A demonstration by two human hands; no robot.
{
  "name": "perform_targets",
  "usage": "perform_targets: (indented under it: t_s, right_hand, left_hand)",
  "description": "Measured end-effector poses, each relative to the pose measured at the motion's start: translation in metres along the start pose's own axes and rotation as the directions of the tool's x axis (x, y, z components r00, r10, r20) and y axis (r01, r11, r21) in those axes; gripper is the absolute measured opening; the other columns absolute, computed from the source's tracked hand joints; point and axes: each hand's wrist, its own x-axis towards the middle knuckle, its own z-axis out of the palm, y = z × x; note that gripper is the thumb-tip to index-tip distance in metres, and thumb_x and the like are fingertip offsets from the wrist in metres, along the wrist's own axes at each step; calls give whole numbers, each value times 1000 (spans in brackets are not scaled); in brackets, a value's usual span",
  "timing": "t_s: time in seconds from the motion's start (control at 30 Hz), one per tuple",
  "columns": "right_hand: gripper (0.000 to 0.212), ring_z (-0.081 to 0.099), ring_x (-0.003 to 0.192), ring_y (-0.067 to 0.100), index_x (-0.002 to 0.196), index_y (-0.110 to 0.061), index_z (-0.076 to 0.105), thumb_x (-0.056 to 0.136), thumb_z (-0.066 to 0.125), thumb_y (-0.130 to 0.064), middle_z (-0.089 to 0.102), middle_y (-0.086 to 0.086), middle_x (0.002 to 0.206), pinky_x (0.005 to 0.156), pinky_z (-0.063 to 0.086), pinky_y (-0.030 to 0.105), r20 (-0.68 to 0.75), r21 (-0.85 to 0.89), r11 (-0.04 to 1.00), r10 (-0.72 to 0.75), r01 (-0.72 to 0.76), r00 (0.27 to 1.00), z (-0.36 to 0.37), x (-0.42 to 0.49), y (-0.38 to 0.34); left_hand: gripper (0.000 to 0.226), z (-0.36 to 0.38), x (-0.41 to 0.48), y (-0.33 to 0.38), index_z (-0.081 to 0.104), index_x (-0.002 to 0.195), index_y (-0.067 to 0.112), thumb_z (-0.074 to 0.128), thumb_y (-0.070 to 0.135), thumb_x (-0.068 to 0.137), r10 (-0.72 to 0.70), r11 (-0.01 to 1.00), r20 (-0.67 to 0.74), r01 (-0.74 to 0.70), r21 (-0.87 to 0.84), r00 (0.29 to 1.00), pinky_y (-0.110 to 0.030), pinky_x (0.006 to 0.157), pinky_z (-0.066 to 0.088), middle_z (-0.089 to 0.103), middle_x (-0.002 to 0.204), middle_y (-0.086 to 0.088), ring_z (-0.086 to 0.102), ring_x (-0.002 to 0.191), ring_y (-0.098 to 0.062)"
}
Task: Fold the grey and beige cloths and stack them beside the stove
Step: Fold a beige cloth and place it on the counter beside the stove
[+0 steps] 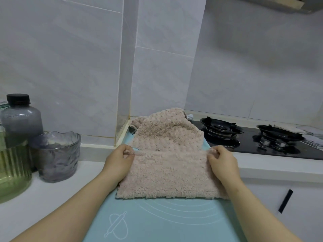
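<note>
Pinching the left end of a turned-over edge, the left hand is grasping the beige cloth with curled fingers. The cloth is lying on a blue mat toward the back edge of the table. Its near part is apparently being doubled over the far part, which is bunching up against the wall. The right hand is gripping the right end of the same edge in like manner. Just right of the mat, the stove is showing no stack beside it. Judged progress: the beige cloth's first fold is under way. No grey cloth is identifiably showing, so its folding and the stacking are seemingly waiting.
</note>
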Motion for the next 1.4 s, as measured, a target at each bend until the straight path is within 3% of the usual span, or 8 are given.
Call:
perform_targets:
  t_s: [0.2, 0.43, 0.57, 0.8, 0.9, 1.03, 1.3, 1.4]
  right_hand:
    - [48, 60, 96, 28, 131, -25, 36, 84, 47, -30, 65, 3, 100, 82, 48, 36, 195, -210, 973, 140, -98, 971, 12, -8, 11]
    - [16, 55, 91, 25, 85, -16, 49, 82, 47, -32, 61, 2, 91, 72, 41, 30, 214, -405, 908, 213, -112, 953, 2, -13, 16]
    - [15, 55, 85, 26, 87, -15, 53, 90, 46, -28, 61, 3, 90, 64, 40, 31, 34, -308, 951, 36, -24, 999, 0, -18, 13]
    - [37, 56, 103, 26, 118, -21, 45, 88, 39, -42, 64, 3, 107, 82, 41, 33, 140, -396, 917, 113, -49, 984, 2, -19, 14]
    - [31, 54, 94, 24, 102, -16, 47, 82, 45, -41, 63, 2, 98, 82, 36, 33, 208, -420, 902, 206, -102, 956, -1, -17, 11]
    - [17, 53, 88, 22, 76, -19, 46, 82, 48, -35, 59, -1, 85, 76, 36, 31, 227, -402, 908, 222, -116, 948, -4, -19, 9]
    - [13, 53, 87, 25, 99, -22, 48, 89, 43, -30, 60, -1, 92, 65, 38, 30, 113, -290, 951, 144, -106, 983, -8, -23, 10]
    - [25, 55, 95, 24, 110, -30, 45, 85, 44, -32, 64, -2, 99, 72, 41, 31, 141, -274, 951, 188, -144, 972, -8, -23, 11]
  left_hand:
    - [25, 4, 3, -6, 55, 95, 19, 35, 4, 94, -8, 998, 0, 9, 59, 1000, -26, 46, 28, 53, 82, -6, 42, 56, -17]
    - [24, -4, 0, -5, 51, 98, 36, 56, 14, 89, 176, 962, 277, -225, 156, 945, -20, 84, 32, 45, 114, 3, 45, 99, -9]
    - [36, -3, -2, -14, 53, 74, 33, 52, -1, 85, 253, 901, 216, -311, 303, 943, -13, 73, 33, 47, 112, -2, 51, 104, -17]
    - [46, -4, -17, -4, 42, 135, 33, 37, 48, 93, 391, 743, 271, -475, 471, 880, -32, 116, 16, -1, 157, 9, 8, 144, -14]
    - [85, 0, -22, 0, 18, 144, 43, 13, 83, 69, 224, 726, 548, -513, 458, 806, -35, 119, 4, -5, 156, 16, -6, 144, -7]
    - [56, 7, -25, -3, 9, 144, 47, 22, 62, 92, 10, 553, 661, -555, 622, 751, -37, 117, -7, -3, 157, 13, -10, 145, -9]
    - [85, 3, -33, 2, 8, 143, 51, -4, 80, 64, 188, 468, 653, -652, 596, 733, -38, 114, -14, -9, 156, 17, -16, 143, -7]
    - [60, 1, -37, 6, 6, 142, 52, 9, 69, 84, 108, 468, 737, -688, 555, 667, -38, 115, -12, -5, 156, 19, -12, 143, -5]
